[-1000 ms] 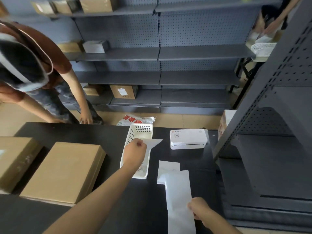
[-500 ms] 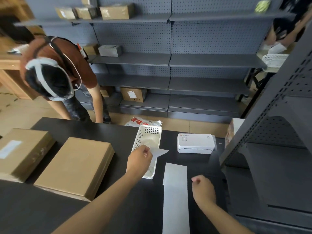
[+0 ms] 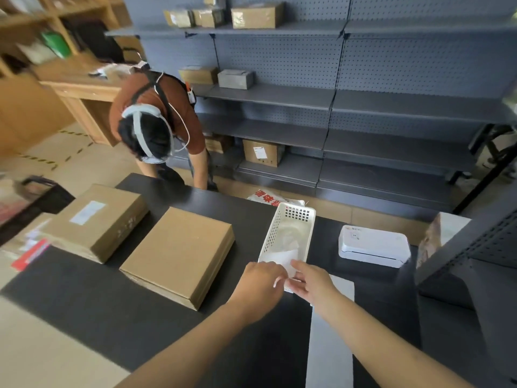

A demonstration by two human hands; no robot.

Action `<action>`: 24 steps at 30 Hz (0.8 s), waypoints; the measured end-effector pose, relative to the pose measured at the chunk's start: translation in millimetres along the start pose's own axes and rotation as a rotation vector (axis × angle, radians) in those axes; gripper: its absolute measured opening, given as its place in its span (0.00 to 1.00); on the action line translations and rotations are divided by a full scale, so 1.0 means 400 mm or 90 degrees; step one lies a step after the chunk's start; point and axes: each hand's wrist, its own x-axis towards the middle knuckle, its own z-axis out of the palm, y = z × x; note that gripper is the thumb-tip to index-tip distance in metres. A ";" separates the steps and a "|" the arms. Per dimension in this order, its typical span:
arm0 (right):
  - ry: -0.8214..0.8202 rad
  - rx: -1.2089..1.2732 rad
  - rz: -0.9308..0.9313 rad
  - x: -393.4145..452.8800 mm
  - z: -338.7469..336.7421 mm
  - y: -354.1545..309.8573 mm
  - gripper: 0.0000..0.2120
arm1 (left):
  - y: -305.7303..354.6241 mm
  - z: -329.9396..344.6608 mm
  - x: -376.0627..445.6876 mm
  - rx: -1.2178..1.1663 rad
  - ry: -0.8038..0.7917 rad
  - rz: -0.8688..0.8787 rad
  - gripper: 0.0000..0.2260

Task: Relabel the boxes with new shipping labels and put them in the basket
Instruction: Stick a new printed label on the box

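Observation:
Two flat cardboard boxes lie on the black table: a plain one in the middle and one with a white label to its left. My left hand pinches a white label at the near end of the white perforated basket. My right hand meets it from the right, fingers on the same label. A long white strip of label backing lies on the table under my right forearm.
A white label printer sits right of the basket. Grey shelving stands behind and at the right, with boxes on it. Another person bends over beyond the table's far edge. A dark basket stands at far left.
My right hand left the strip and came up to the label held by my left hand. The view swung left, revealing more of the labelled box and the other person.

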 end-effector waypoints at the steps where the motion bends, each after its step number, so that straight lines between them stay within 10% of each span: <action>1: 0.014 -0.018 -0.011 0.003 0.023 0.011 0.08 | -0.023 -0.008 -0.012 0.004 -0.006 0.006 0.12; 24: 0.059 -0.096 -0.153 -0.035 0.534 0.209 0.06 | -0.626 -0.266 -0.198 0.010 0.018 -0.122 0.12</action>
